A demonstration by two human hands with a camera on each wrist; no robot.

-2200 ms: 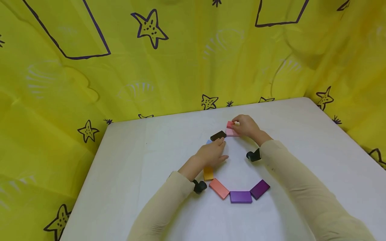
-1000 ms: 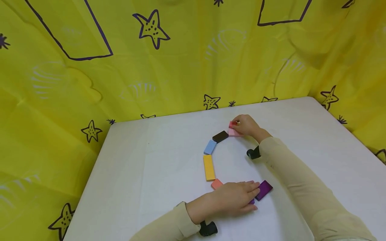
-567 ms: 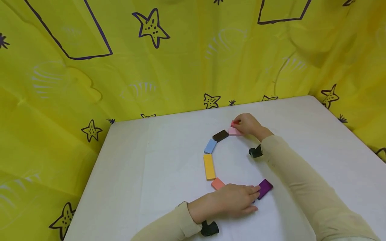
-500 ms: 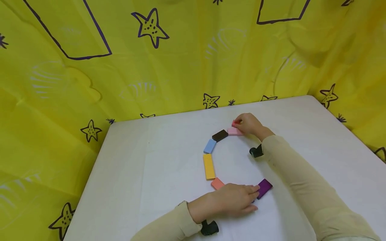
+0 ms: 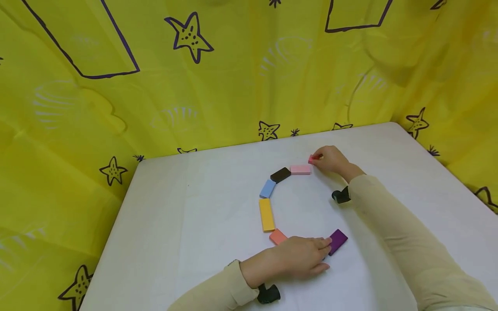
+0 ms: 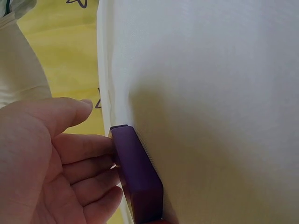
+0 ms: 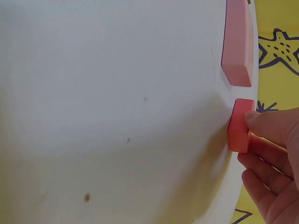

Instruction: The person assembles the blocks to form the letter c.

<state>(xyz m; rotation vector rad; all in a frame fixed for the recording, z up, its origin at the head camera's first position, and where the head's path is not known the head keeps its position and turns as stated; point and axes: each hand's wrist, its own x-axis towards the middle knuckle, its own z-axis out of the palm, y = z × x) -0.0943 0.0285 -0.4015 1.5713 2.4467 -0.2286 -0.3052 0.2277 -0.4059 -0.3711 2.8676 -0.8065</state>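
In the head view my left hand (image 5: 299,257) lies low over the near part of a curved row of blocks, fingers extended. Its fingertips reach the dark purple block (image 5: 338,241), and the hand covers most of another purple block. The left wrist view shows those fingers against the side of a purple block (image 6: 136,168), thumb apart from it. At the far end my right hand (image 5: 332,160) pinches a small coral-pink block (image 7: 239,125) between thumb and fingers. That block is just right of the light pink block (image 5: 301,169), with a narrow gap between them in the right wrist view.
The row continues with a dark brown block (image 5: 281,175), a light blue block (image 5: 267,188), a yellow block (image 5: 266,215) and an orange-pink block (image 5: 278,237). All lie on a white table (image 5: 210,207). A yellow patterned curtain (image 5: 233,86) hangs behind.
My left hand has moved from beside the blue and yellow blocks down to the purple ones, then stayed. My right hand has carried the coral-pink block rightward, past the light pink block's end.
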